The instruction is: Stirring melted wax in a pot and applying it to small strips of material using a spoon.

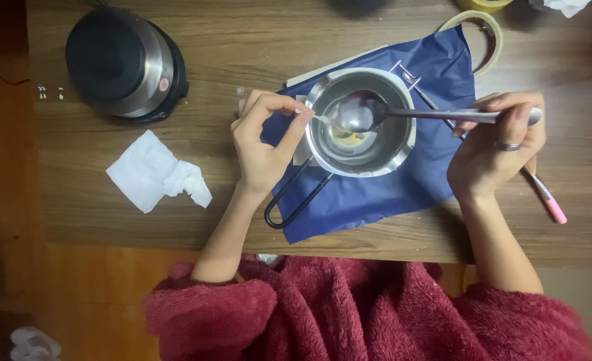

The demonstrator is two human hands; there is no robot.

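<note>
A small steel pouring pot with a black loop handle stands on a dark blue sheet on the wooden table. My right hand, wearing a ring, grips a metal spoon whose bowl hangs over the pot. My left hand pinches a thin pale stick whose tip touches the spoon bowl. A little yellowish residue lies in the pot's bottom.
A black and steel round appliance sits at the back left. A crumpled white tissue lies left of my arm. A tape roll is at the back right, a pink-tipped tool by my right hand.
</note>
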